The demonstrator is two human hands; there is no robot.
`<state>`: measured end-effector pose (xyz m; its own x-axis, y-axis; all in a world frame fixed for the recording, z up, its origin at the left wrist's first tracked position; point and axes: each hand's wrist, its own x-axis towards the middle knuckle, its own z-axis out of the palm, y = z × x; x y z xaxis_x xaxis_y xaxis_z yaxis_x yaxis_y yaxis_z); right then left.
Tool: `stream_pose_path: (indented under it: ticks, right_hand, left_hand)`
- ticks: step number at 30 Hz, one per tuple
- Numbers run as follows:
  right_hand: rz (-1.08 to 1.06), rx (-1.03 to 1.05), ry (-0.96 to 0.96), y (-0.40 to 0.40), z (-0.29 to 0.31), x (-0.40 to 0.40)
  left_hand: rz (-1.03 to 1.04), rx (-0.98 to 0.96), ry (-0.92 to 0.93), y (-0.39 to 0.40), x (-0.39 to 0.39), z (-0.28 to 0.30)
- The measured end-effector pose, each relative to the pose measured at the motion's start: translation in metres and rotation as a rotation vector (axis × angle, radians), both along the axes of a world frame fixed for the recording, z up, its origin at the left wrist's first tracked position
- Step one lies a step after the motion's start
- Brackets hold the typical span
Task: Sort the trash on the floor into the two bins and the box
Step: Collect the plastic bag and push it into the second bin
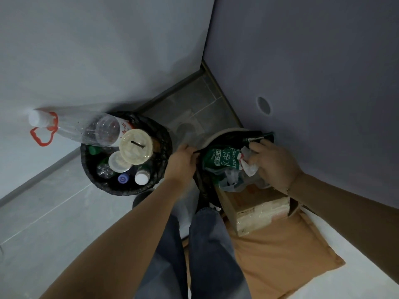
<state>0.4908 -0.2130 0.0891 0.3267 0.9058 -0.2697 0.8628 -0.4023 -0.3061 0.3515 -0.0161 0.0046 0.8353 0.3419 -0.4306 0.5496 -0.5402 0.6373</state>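
Now gripping black liner edge (197,152) of right bin (224,134) with left hand (183,161); right hand (273,164) pinching crumpled white wrapper (248,162) over same bin. Left of it, second bin (126,154) heaped with bottles; just below, cardboard box (257,209).

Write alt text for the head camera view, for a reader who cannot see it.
Seen from above, a person's left hand grips the black liner at the rim of the right bin while the right hand pushes crumpled white wrappers into it. The left bin overflows with plastic bottles and cup lids; a cardboard box sits nearer the viewer.
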Motion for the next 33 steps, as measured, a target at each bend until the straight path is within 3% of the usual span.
stream_pose_path:
  ticks: [3, 8, 10, 12, 15, 18, 21, 24, 29, 31, 33]
  right_hand:
    - [0.017, -0.034, 0.104, 0.011, 0.007, 0.011]
    - [0.073, -0.526, 0.2, 0.036, 0.007, 0.035]
    - [0.047, -0.543, 0.21, 0.047, 0.007, 0.036]
    - [0.045, -0.558, 0.165, 0.054, 0.007, 0.033]
    - [0.001, -0.571, 0.092, 0.053, 0.013, 0.025]
    - [-0.121, -0.489, 0.202, 0.048, 0.022, 0.014]
    - [-0.034, -0.51, 0.188, 0.049, 0.026, 0.006]
    - [0.125, -0.544, 0.108, 0.057, 0.019, 0.008]
    - [0.294, -0.605, 0.097, 0.07, 0.013, 0.018]
    - [0.378, -0.602, 0.127, 0.071, 0.011, 0.019]
    - [0.419, -0.517, 0.203, 0.072, 0.007, 0.015]
  left_hand:
    - [0.306, -0.197, 0.024, 0.001, -0.005, 0.005]
    - [0.95, -0.78, 0.199, 0.004, -0.007, -0.002]
    - [1.048, -0.808, 0.304, 0.007, 0.004, -0.004]
    - [0.93, -0.643, 0.367, 0.01, 0.015, -0.006]
    - [0.492, -0.49, 0.266, 0.011, 0.021, 0.004]
    - [0.134, -0.432, 0.266, 0.017, 0.021, 0.004]
    - [0.148, -0.41, 0.285, 0.025, 0.024, -0.005]
    - [0.142, -0.266, 0.308, 0.023, 0.027, -0.008]
    - [0.274, -0.006, 0.09, 0.022, 0.018, 0.001]
    - [0.361, -0.031, -0.006, 0.026, 0.015, -0.001]
    - [0.47, -0.192, -0.036, 0.025, 0.016, -0.004]
